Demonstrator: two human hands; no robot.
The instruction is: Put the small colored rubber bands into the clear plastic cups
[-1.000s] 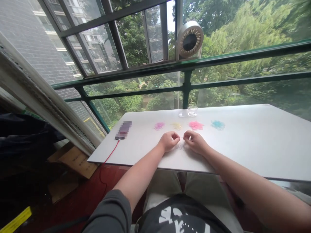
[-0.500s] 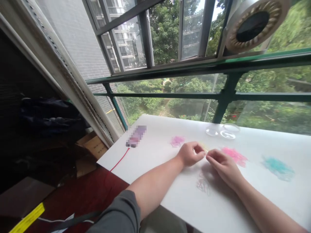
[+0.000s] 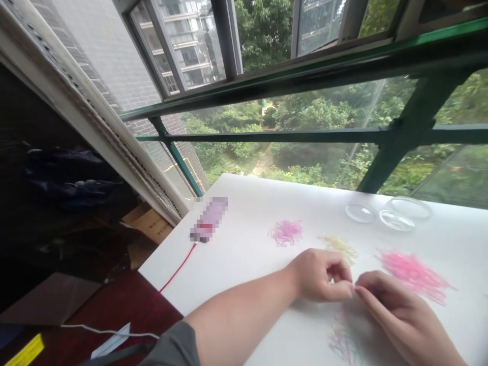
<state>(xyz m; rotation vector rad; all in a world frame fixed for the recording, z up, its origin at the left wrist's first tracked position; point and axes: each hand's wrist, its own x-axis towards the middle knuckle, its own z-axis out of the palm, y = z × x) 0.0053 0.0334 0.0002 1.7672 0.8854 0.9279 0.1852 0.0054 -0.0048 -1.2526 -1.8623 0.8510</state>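
Note:
My left hand is closed in a pinch above the white table. My right hand pinches too, its fingertips almost meeting those of the left. Whatever lies between the fingertips is too small to make out. Just behind my left hand is a loose pile of thin pale yellow pieces. A pile of thin pink pieces lies beyond my right hand, and a purple pile lies farther left. Below the hands, thin pale mixed-colour pieces are scattered, partly blurred.
Clear round dishes stand at the table's back right. A blurred-out phone-like object with a red cable lies on the left of the white table. Green railing and windows run behind; a cardboard box sits beyond the left edge.
The view has shifted, so hands and piles appear lower and farther right, and the teal pile has left the frame. Both hands keep their pinch, fingertips close together.

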